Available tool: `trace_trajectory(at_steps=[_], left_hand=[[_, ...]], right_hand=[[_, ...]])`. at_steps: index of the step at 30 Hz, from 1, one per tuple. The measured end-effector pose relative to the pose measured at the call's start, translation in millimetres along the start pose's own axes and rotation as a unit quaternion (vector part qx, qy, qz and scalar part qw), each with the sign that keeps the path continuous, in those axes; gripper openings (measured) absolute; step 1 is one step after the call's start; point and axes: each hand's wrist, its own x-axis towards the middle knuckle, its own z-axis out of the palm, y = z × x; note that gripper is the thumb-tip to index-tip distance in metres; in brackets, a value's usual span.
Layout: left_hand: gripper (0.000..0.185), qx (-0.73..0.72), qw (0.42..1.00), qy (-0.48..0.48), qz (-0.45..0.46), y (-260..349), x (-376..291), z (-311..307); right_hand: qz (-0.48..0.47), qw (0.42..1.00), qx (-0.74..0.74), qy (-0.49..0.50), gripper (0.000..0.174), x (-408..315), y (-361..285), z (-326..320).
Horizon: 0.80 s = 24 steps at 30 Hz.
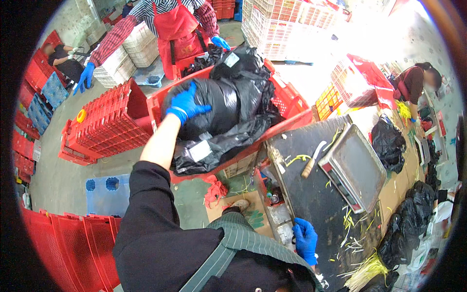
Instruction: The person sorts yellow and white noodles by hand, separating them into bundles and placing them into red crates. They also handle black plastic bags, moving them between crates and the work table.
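My left hand [188, 104], in a blue glove, lies with spread fingers on a full black plastic bag [219, 98]. The bag sits among other black bags in a red plastic crate [297, 118]. One bag with a white label [200, 150] hangs over the crate's near rim. My right hand [305, 239], also blue-gloved, is low at the edge of a dark worktop [317, 204]. Its fingers are curled, and whether they hold anything is unclear. A wooden-handled knife [310, 168] and a weighing scale [354, 168] rest on the worktop.
A person in a red apron [178, 33] stands beyond the crate; another bends over the table at right. Stacked red crates [109, 124] stand at left. Yellow-green stalks [365, 273] and black bags [405, 222] lie along the table. A red cloth [215, 191] is on the floor.
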Motion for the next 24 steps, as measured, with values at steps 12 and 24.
trace_trajectory(at_steps=[12, 24], left_hand=[[0.041, -0.317, 0.945, 0.074, -0.033, -44.7, 28.2, -30.7], [0.014, -0.013, 0.994, -0.087, -0.067, 23.4, -83.2, 122.9]], right_hand=[[-0.064, 0.991, -0.08, -0.083, 0.025, 114.3, -55.0, 43.0], [-0.196, 0.957, -0.09, -0.196, 0.046, 146.6, -118.4, 82.9]])
